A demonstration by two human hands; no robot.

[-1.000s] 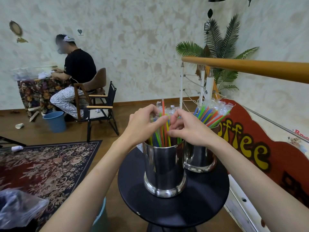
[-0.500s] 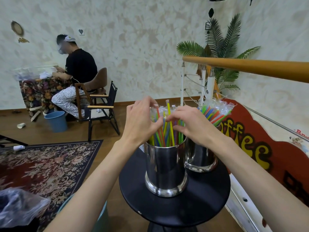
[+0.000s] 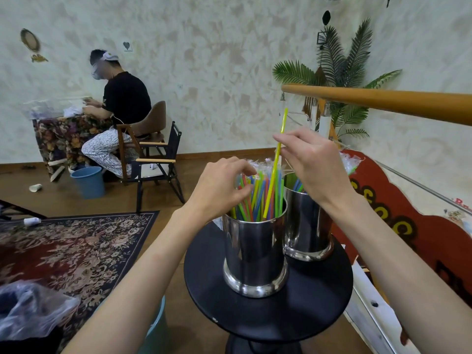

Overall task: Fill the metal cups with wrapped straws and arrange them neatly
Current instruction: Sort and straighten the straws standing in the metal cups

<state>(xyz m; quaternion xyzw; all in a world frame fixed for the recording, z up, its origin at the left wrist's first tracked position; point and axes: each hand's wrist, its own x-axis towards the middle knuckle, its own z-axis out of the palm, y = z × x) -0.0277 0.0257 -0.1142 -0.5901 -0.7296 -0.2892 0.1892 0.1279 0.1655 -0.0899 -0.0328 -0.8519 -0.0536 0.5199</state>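
Observation:
Two shiny metal cups stand on a small round black table (image 3: 268, 315). The near cup (image 3: 255, 254) is packed with colourful wrapped straws (image 3: 258, 192) standing upright. Behind it to the right, the second cup (image 3: 306, 226) also holds straws, mostly hidden by my right arm. My right hand (image 3: 316, 162) pinches one yellow straw (image 3: 274, 167) and holds it raised, its lower end still inside the near cup. My left hand (image 3: 222, 185) rests with curled fingers on the left side of the straw bundle.
A wooden handrail (image 3: 383, 103) crosses at the upper right above a red coffee sign (image 3: 408, 226). A plastic bag (image 3: 30, 310) lies at the lower left, a patterned rug (image 3: 76, 251) covers the floor. A seated person (image 3: 115, 118) works at a far table beside a blue bucket (image 3: 88, 181).
My right hand has lifted a yellow straw up out of the bundle in the near cup. My left hand stayed on the straws, shifting slightly.

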